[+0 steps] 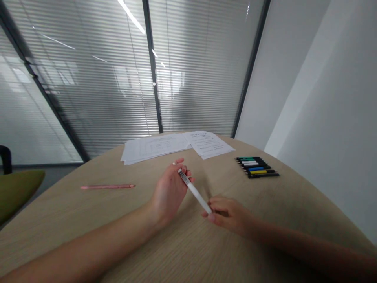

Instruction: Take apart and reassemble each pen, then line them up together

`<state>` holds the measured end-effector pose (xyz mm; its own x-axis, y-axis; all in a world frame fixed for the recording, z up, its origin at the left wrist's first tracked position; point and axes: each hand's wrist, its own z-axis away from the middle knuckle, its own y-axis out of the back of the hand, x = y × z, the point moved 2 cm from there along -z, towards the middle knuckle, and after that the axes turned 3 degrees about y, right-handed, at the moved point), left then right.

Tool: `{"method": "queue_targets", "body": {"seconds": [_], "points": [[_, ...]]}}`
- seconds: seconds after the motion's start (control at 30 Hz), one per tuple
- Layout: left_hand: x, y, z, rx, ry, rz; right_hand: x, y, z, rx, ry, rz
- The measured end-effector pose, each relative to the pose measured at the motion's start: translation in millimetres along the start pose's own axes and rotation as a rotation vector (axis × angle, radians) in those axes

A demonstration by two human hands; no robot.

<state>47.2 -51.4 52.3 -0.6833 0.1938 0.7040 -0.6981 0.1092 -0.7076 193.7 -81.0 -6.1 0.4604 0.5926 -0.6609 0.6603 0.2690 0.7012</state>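
A slim white pen (196,194) with a dark barcode-like label near its upper end slants between my two hands above the table. The fingers of my left hand (172,186) curl around the labelled end, palm turned up. At the lower end, my right hand (226,212) pinches the pen between thumb and fingers. A pinkish pencil-like stick (108,186) lies on the table to the left of my left hand, apart from it.
On the right of the wooden table (141,247) several pens (256,168) lie in a row, black, green, white, blue and yellow. Printed papers (159,147) overlap at the far edge. A green chair (20,188) stands at the left. Beyond is a glass wall with blinds (197,86).
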Motion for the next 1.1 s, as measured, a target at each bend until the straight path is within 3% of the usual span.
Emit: {"method": "queue_targets", "body": {"seconds": [0.13, 0.27, 0.37, 0.5, 0.67, 0.8, 0.97, 1.1], "points": [[-2, 0.7, 6, -0.078, -0.098, -0.123, 3, -1, 1, -0.014, -0.148, -0.232], [11, 3.1, -1, -0.259, -0.384, -0.611, 16, 7, -1, 0.099, -0.274, -0.423], [25, 7.2, -12, -0.280, -0.474, -0.926, 26, 19, -4, 0.242, -0.290, -0.596], [33, 15.2, -22, -0.384, -0.378, -1.184, 40, 34, -6, 0.334, -0.271, -0.811], [19, 37.1, -27, -0.449, -0.253, -1.456, 57, 36, -7, 0.318, -0.377, -0.725], [6, 53.4, -26, -0.325, -0.212, -1.424, 56, 29, -5, 0.298, -0.493, -0.549], [-2, 65.6, -23, -0.142, -0.031, -1.248, 50, 24, -3, 0.292, -0.442, -0.507], [-5, 68.6, -21, -0.113, 0.124, -1.114, 50, 20, 1, 0.305, -0.420, -0.504]]}}
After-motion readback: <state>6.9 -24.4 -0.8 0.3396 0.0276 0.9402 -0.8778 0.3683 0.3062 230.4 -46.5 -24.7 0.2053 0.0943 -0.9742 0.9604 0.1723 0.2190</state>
